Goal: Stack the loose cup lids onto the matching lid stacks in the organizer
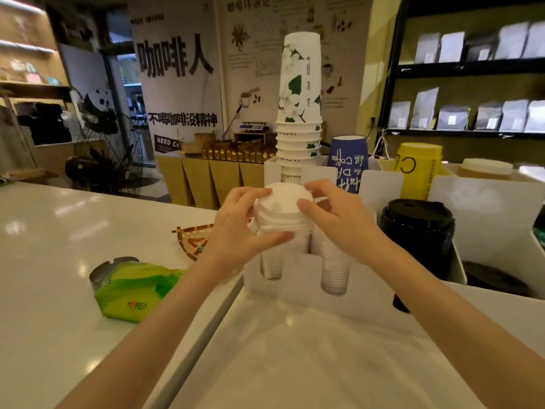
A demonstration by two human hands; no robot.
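The banner reads "咖啡人", "不喝咖啡没精神" and "NEED COFFEE"; the blue cup, upside down, reads "coffee".

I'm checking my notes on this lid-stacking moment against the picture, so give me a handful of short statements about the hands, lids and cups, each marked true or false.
1. Both the left hand and the right hand are on the white lids. True.
2. The black lid stack sits left of the white lids. False: it is to their right.
3. The tall cup stack behind the hands is plain blue. False: it is white with a green flower print; a blue cup stands beside it.
4. A green packet lies on the counter left of the organizer. True.
5. The right hand holds a black lid. False: it touches the white lids.
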